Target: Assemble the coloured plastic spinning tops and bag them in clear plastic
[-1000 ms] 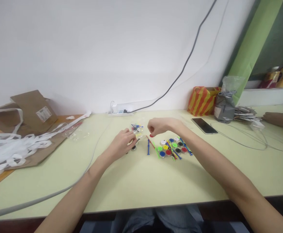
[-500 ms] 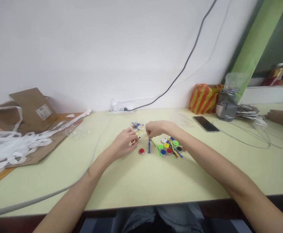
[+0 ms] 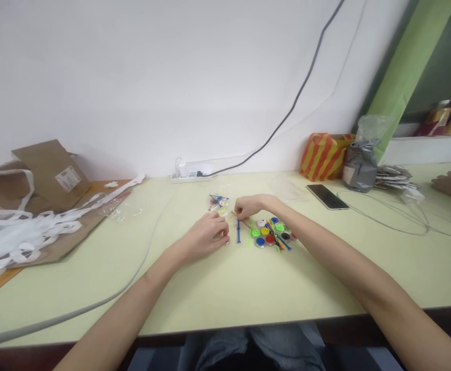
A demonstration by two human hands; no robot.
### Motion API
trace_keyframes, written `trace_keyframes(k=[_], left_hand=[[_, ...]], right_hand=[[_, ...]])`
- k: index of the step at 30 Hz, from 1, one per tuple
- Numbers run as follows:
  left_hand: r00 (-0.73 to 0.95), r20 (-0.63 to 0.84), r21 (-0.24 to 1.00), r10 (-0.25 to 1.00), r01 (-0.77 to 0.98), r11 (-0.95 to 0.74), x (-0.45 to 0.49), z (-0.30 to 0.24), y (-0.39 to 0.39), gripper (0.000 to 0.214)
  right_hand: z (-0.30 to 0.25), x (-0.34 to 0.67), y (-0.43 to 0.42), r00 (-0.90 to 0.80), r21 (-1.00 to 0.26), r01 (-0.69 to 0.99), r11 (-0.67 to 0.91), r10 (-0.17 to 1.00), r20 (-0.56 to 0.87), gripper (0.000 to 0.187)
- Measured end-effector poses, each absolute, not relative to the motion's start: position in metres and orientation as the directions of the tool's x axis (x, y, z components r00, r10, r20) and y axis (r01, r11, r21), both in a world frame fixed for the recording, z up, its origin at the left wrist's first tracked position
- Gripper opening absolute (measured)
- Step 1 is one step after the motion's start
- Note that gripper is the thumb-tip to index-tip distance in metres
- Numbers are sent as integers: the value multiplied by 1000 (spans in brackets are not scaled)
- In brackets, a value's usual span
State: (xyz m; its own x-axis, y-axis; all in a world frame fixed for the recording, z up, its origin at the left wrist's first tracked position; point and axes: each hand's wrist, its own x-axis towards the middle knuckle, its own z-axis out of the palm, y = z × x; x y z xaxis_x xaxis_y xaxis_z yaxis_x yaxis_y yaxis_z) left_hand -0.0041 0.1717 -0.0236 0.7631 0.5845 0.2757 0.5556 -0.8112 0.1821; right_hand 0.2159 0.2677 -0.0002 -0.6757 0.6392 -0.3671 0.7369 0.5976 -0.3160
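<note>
Taking the upright-lying blue stick (image 3: 238, 233) as the centre of our dial, our right hand (image 3: 249, 206) is at one o'clock, its fingers pinched together on a thin red stick (image 3: 246, 223) that shows either side of the fingertips. Our left hand (image 3: 209, 233) rests at nine o'clock, fingers curled toward the thumb; we cannot tell whether they clasp anything. A green stick (image 3: 252, 231) lies just beside, at three o'clock, with the colored discs (image 3: 260, 242) beyond it.

The red stick could roll or slip in our pinch, since so little of it is between our fingertips. Lifting carelessly could also drag the blue or green stick, both lying close. At three o'clock, a tangle of sticks (image 3: 278, 240) lies across the discs, so pulling one might shift several.

The sticks look like smooth molded plastic, slim, the blue one widening at its ends. The discs are round and flat, with clear-looking edges. The pale table (image 3: 248, 288) seems smooth and hard, offering small parts little to stop them sliding.
</note>
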Motion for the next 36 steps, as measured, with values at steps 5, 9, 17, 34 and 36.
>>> trace_keyframes(k=[5, 9, 17, 34, 36], left_hand=[[728, 333, 166, 600, 580, -797, 0, -39, 180, 13], [696, 379, 141, 609, 607, -782, 5, -40, 179, 11], [521, 610, 68, 597, 716, -694, 2, -28, 182, 52], [572, 324, 130, 753, 762, -635, -7, -30, 187, 36], [551, 338, 159, 763, 766, -623, -8, -29, 188, 33]], right_hand=[[10, 232, 275, -672, -326, 740, 589, 675, -305, 14], [22, 240, 275, -716, -405, 686, 605, 659, -228, 15], [48, 219, 240, -863, -585, 460, 668, 491, -118, 16], [44, 202, 225, -780, -488, 618, 617, 557, -285, 32], [44, 196, 221, -798, -443, 602, 665, 525, -296, 24]])
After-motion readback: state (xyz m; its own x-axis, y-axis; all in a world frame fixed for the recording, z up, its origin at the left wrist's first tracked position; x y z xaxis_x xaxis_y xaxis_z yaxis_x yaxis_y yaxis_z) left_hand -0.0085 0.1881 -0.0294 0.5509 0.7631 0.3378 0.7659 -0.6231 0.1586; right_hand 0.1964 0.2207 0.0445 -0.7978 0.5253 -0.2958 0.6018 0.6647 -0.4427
